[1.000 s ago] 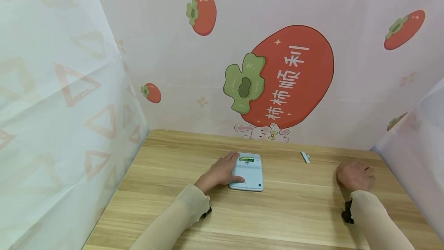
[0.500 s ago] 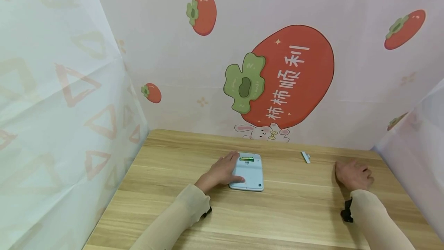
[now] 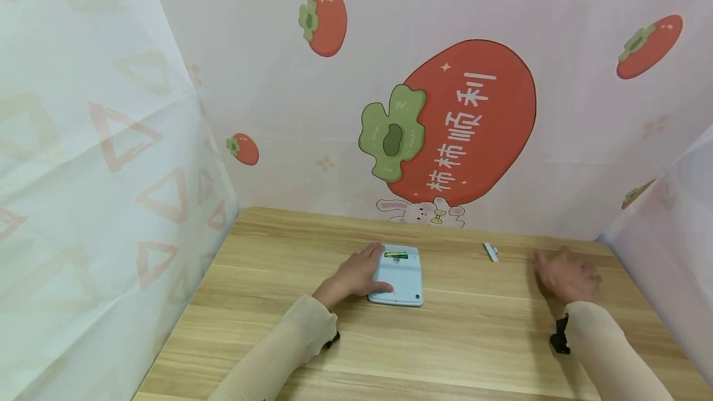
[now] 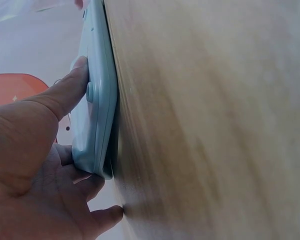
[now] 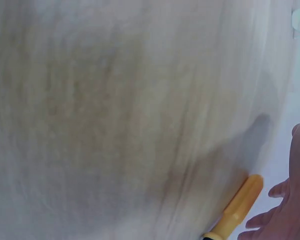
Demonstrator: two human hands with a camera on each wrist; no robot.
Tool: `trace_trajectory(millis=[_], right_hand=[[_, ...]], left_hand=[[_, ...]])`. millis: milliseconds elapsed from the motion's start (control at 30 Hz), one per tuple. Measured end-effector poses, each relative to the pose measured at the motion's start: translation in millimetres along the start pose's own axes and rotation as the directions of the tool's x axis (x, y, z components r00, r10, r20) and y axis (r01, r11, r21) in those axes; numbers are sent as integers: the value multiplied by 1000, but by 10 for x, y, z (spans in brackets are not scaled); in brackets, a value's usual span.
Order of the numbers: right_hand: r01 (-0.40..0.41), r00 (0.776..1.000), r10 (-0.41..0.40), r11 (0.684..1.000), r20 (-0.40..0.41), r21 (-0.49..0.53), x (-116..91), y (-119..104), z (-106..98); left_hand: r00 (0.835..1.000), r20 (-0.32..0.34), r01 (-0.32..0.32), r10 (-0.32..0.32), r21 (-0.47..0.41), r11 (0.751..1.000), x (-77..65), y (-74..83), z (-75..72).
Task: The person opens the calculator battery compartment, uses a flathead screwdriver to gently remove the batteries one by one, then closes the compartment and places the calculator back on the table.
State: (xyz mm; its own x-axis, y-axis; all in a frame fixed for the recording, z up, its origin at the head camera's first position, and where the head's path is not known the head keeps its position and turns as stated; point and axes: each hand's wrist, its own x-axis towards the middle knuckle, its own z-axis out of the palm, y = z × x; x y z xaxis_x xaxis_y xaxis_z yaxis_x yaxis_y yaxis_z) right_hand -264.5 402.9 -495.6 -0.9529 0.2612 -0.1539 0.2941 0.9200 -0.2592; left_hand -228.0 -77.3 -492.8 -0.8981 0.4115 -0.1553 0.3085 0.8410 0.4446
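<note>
A flat, light-blue tablet-like device (image 3: 402, 282) lies back side up on the table, a green battery (image 3: 397, 255) showing in its uncovered compartment. My left hand (image 3: 356, 272) holds it by the left side. In the left wrist view the thumb presses on the device's face while other fingers bend round its edge. Over at the right, my right hand (image 3: 567, 274) hovers low with fingers spread, nothing in its grasp. Close beside those fingers, the right wrist view has a tool with an orange handle (image 5: 243, 200) on the table; its far end is cut off.
A small light-blue battery cover (image 3: 491, 252) lies between the device and my right hand, near the back. The wooden table (image 3: 267, 339) meets a printed backdrop (image 3: 278, 79) behind, with white sheets (image 3: 100, 203) at the sides.
The right hand shifts slightly left and back, and its fingers spread from a more curled pose. My left hand and the device stay where they were.
</note>
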Motion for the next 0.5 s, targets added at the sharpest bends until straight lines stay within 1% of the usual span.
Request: trace_trajectory(millis=[167, 367, 500], right_hand=[[21, 1000, -21, 1000, -15, -21, 9, -56, -17], [99, 995, -100, 993, -5, -62, -22, -165, -2], [142, 990, -143, 989, -18, -49, -35, -252, 7]], left_hand=[[1000, -2, -3, 3, 4, 1000, 2, -1, 0], [1000, 2, 3, -3, 10, 1000, 0, -6, 10], [1000, 0, 4, -4, 9, 1000, -5, 5, -2]])
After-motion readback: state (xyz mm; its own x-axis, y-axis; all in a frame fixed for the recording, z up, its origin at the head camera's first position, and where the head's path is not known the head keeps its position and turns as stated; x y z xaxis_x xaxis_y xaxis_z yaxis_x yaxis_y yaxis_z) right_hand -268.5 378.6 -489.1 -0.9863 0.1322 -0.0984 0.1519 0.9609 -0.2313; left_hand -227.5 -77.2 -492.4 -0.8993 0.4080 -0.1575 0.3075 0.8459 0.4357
